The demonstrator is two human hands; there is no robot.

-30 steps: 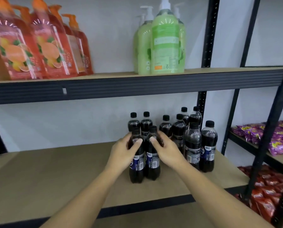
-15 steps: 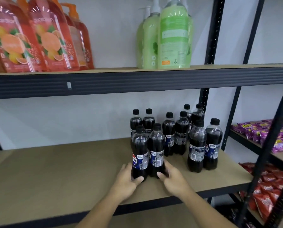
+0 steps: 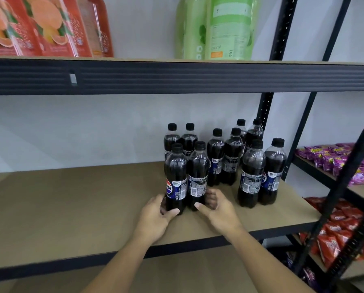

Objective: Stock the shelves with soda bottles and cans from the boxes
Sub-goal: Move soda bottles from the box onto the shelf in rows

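Soda bottles (image 3: 233, 161), ten of them, stand upright in a cluster on the right half of the middle shelf (image 3: 81, 197), well back from its front edge. The step in hand looks like setting down and squaring up one pair. The left hand (image 3: 155, 214) curls round the foot of the left front bottle (image 3: 176, 178), thumb across the front. The right hand (image 3: 218, 210) grasps the foot of the right front bottle (image 3: 198, 176) the same way. Both bottles rest on the board, touching each other and standing just in front of another pair.

Next, I judge, the hands should let go cleanly without tipping either bottle and go to fetch more stock. No box shows in this view. The broad bare stretch of shelf to the left would take the next rows.

The bottles are clear, glossy plastic full of dark cola, with rounded shoulders, narrow necks, black screw caps and blue wrap labels. Their smooth walls and small lobed feet would make them easy to knock over. The shelf is a matt brown board on a black ribbed metal frame (image 3: 267, 106). Above stand orange soap bottles (image 3: 45, 28) and green soap bottles (image 3: 229, 28). Crinkly purple snack bags (image 3: 335, 159) and red snack bags (image 3: 335, 240) fill the neighbouring rack.
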